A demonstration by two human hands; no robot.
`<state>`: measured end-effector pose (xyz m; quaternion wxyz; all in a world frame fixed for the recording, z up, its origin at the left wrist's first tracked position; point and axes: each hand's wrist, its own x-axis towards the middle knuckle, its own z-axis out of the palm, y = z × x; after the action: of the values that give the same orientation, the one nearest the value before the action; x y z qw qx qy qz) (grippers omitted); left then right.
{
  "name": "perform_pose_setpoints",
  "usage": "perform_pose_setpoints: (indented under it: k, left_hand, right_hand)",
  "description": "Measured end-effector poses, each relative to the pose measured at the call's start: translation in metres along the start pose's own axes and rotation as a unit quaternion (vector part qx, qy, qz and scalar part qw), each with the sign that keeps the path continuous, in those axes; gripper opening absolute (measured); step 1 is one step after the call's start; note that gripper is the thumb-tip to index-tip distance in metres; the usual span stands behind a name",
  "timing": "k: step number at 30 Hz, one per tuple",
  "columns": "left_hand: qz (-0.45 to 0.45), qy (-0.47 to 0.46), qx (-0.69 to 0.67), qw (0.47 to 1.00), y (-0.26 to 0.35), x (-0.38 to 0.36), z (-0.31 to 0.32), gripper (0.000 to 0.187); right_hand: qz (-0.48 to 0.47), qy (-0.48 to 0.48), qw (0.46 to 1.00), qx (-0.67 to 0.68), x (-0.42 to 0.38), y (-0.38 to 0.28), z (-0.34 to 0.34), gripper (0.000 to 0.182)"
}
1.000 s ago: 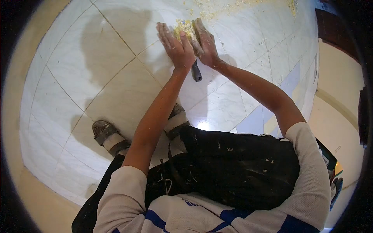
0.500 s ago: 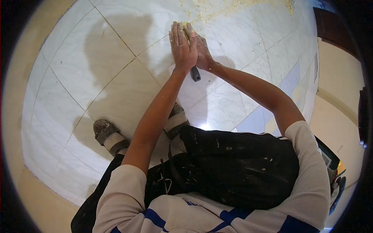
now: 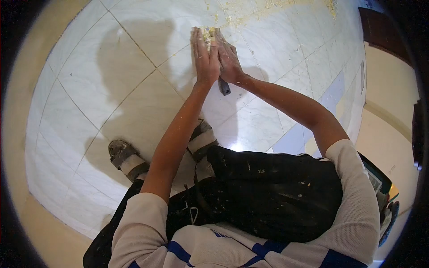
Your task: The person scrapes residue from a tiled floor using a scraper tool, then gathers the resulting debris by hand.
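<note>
Both hands reach forward over the white tiled floor, side by side and touching at the palms. My left hand has its fingers stretched forward, slightly parted. Beside it my right hand lies with its fingers extended too. Under them is a tool with a dark handle, whose end sticks out toward me below the palms. The rest of the tool is mostly hidden. Yellowish crumbs show between the fingertips, and pale dust coats both hands.
Yellowish scraps are scattered over the tiles ahead. My sandalled feet are on the floor near my dark trousers. A dark brown object stands at the upper right. Several items lie beside my right side.
My left hand has shifted slightly left and its fingers have moved apart from those of my right hand, showing more yellowish material between them. The handle has barely moved.
</note>
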<state>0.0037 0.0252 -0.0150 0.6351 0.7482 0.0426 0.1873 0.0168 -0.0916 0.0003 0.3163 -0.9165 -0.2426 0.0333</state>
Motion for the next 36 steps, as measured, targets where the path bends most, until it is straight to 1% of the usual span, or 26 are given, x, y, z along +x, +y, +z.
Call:
perform_pose_setpoints:
  k: [2,3,5,6,9,12,15,19,20,21,22,24,27,29,32,35,36]
  left_hand:
    - [-0.011,0.024,-0.009,1.000,0.005,0.001,-0.012,0.054]
    - [-0.016,0.039,-0.037,0.998,0.004,0.001,-0.017,0.055]
    - [-0.025,0.069,-0.091,0.993,0.001,0.002,-0.029,0.055]
    - [-0.029,0.082,-0.081,0.993,-0.001,0.002,-0.036,0.051]
    - [-0.031,0.095,-0.094,0.991,-0.004,-0.001,-0.050,0.049]
    - [-0.035,0.090,-0.082,0.992,-0.006,-0.002,-0.055,0.047]
    - [-0.041,0.063,-0.056,0.996,-0.002,-0.001,-0.054,0.046]
    - [-0.054,0.030,-0.054,0.997,0.003,-0.002,-0.045,0.047]
    - [-0.024,0.019,-0.039,0.999,0.002,-0.003,-0.043,0.049]
    - [-0.025,0.023,-0.042,0.999,0.003,-0.005,-0.039,0.050]
    - [-0.026,0.028,-0.046,0.998,0.006,-0.007,-0.032,0.052]
    - [-0.031,0.027,-0.055,0.998,0.009,-0.011,-0.019,0.057]
    - [-0.043,0.036,-0.022,0.998,0.008,-0.012,0.001,0.059]
    - [-0.023,0.008,0.001,1.000,0.006,-0.012,0.004,0.062]
    - [-0.015,-0.018,0.051,0.998,0.007,-0.006,0.010,0.064]
    - [-0.027,-0.009,0.096,0.995,0.010,-0.005,0.017,0.064]
    - [-0.024,-0.003,0.111,0.994,0.010,-0.006,0.019,0.064]
  right_hand:
    - [-0.023,0.021,0.999,-0.014,0.000,-0.003,-0.001,0.079]
    - [-0.035,0.031,0.999,-0.020,0.000,-0.005,0.000,0.078]
    - [-0.014,0.016,0.999,-0.031,0.005,-0.008,0.001,0.077]
    - [-0.003,0.008,0.999,-0.036,0.007,-0.010,0.002,0.077]
    - [0.001,0.018,0.999,-0.040,0.012,-0.014,0.007,0.073]
    - [0.003,0.011,0.998,-0.059,0.015,-0.014,0.011,0.078]
    - [0.018,0.011,0.998,-0.059,0.013,-0.017,0.012,0.077]
    - [0.006,0.027,0.999,-0.027,0.013,-0.013,0.008,0.072]
    - [0.007,0.035,0.999,-0.024,0.014,-0.011,0.006,0.070]
    - [0.006,0.042,0.999,-0.020,0.014,-0.008,0.003,0.068]
    - [-0.012,0.055,0.998,-0.013,0.013,-0.003,0.000,0.064]
    - [-0.020,0.050,0.998,0.024,0.013,0.004,-0.005,0.063]
    - [-0.038,0.033,0.997,0.066,0.010,0.008,-0.008,0.062]
    - [-0.047,0.020,0.994,0.099,0.007,0.008,-0.009,0.060]
    - [0.103,0.020,0.965,0.241,0.011,-0.008,-0.023,0.059]
    - [0.109,0.017,0.964,0.242,0.008,0.007,-0.039,0.059]
    - [0.071,0.012,0.967,0.243,0.006,0.009,-0.043,0.060]
